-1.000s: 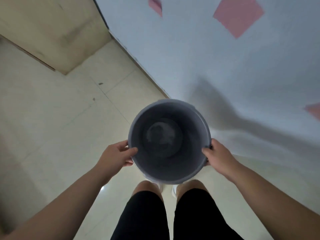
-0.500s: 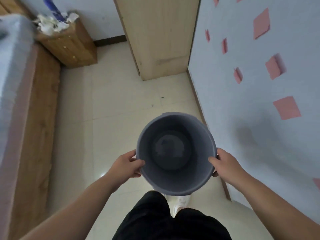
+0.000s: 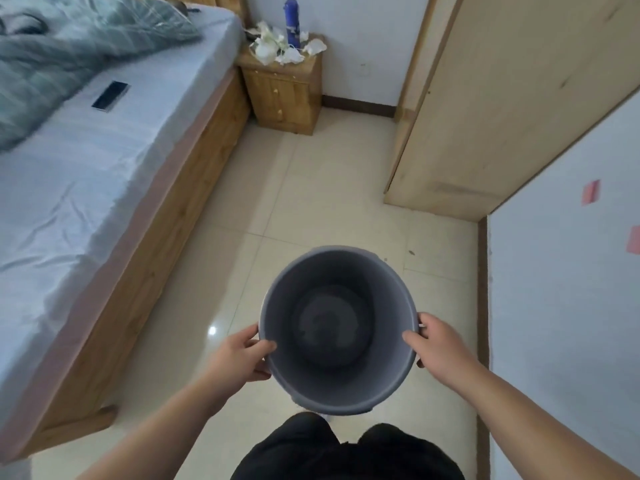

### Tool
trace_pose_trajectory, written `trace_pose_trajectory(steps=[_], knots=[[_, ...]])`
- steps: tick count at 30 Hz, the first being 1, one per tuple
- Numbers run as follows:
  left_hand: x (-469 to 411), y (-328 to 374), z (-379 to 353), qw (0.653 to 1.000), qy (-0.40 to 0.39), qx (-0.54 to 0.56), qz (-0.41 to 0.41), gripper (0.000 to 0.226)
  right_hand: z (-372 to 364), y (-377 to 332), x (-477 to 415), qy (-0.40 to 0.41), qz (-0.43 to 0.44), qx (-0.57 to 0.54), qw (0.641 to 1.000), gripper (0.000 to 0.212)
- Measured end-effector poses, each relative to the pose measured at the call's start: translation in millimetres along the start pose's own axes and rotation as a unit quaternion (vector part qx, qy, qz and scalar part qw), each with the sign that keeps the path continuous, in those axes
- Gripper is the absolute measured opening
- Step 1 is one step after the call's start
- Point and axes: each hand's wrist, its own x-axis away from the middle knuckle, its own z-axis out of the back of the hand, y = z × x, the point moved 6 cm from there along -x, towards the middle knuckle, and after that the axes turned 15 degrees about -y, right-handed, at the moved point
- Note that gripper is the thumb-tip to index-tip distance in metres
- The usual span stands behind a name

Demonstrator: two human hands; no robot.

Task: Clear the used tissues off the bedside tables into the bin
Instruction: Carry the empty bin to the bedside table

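I carry an empty grey bin (image 3: 337,389) in front of my waist, above the tiled floor. My left hand (image 3: 239,358) grips its left rim and my right hand (image 3: 434,344) grips its right rim, each with the thumb inside the bin. Far ahead, a wooden bedside table (image 3: 284,95) stands against the back wall beside the bed. Several crumpled white tissues (image 3: 277,50) lie piled on its top around a blue bottle (image 3: 292,22).
A bed (image 3: 86,161) with a wooden frame, a grey sheet, a green quilt and a phone (image 3: 110,95) fills the left side. A wooden wardrobe (image 3: 502,109) stands on the right, then a white wall with pink squares. Tiled floor runs between them to the bedside table.
The view has swung left from the wall toward the room, bringing the bed and the bedside table with tissues into sight. Both hands keep their hold on the bin.
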Motion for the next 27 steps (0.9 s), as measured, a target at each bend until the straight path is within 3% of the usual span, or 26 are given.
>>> trace_pose_trajectory(steps=[8, 18, 27], knots=[[-48.1, 77.3, 99.6, 0.999, 0.019, 0.016, -0.021, 0.018, 37.5, -105.1, -89.9, -0.019, 0.019, -0.006, 1.0, 0.009], [-160.5, 211.1, 199.0, 0.998, 0.036, 0.047, 0.003, 0.023, 131.6, -217.0, -255.9, -0.03, 0.035, -0.009, 0.999, 0.009], [-241.5, 318.9, 291.5, 0.991, 0.056, 0.114, -0.032, 0.033, 220.4, -348.2, -369.8, -0.043, 0.05, 0.025, 0.998, 0.013]])
